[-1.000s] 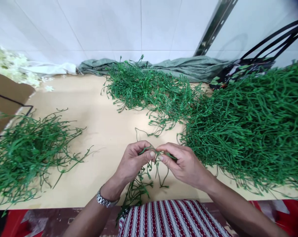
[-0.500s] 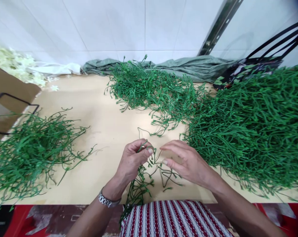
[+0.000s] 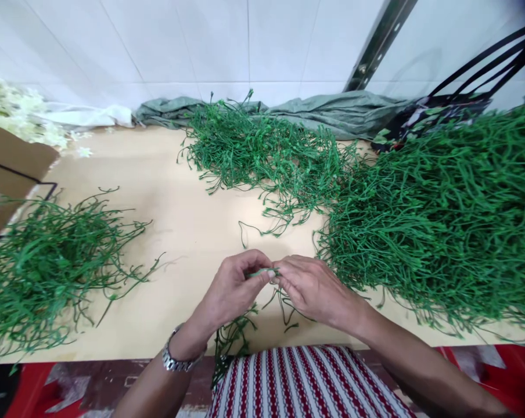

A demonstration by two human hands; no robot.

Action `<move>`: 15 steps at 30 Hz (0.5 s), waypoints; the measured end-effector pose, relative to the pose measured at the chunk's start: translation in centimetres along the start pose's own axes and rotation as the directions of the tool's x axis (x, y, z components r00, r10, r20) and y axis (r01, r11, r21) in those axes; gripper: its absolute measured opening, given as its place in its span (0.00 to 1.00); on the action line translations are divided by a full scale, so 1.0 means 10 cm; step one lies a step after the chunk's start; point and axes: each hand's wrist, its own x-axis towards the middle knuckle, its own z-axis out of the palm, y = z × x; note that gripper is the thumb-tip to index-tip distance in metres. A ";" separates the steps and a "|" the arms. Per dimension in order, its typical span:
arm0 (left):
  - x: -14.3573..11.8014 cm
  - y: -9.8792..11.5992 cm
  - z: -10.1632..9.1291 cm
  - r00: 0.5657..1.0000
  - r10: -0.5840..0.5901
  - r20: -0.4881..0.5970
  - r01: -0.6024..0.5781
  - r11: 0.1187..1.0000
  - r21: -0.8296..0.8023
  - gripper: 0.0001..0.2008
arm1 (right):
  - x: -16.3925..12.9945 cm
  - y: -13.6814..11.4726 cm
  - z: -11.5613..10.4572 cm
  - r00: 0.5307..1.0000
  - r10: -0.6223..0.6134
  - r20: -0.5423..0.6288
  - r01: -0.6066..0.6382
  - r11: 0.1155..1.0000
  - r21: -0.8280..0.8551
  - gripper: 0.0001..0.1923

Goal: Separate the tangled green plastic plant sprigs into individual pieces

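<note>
Head view: sprig (image 3: 262,271) between both fingers (image 3: 268,276).

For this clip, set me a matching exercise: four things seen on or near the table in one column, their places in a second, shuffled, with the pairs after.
Things:
1. wristwatch
2. grey-green sack
3. largest stem pile
4. white flowers

Places:
A. far left corner of the table
B. right side of the table
C. on the left hand wrist
D. along the wall behind the stems

Pairs: 1-C, 2-D, 3-B, 4-A
</note>
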 end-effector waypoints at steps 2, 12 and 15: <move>0.01 -0.02 -0.02 0.996 -0.002 0.092 -0.002 0.999 0.039 0.05 | -0.01 -0.01 -0.03 0.997 -0.036 0.070 0.040 0.997 -0.059 0.09; -0.25 0.14 0.00 0.772 0.079 0.631 -0.150 0.987 0.059 0.12 | -0.16 -0.19 -0.35 0.805 -0.351 0.478 0.339 0.934 0.114 0.09; -0.32 0.19 0.01 0.683 0.114 0.722 -0.251 0.964 0.085 0.13 | -0.22 -0.16 -0.47 0.749 -0.418 0.514 0.349 0.908 0.231 0.10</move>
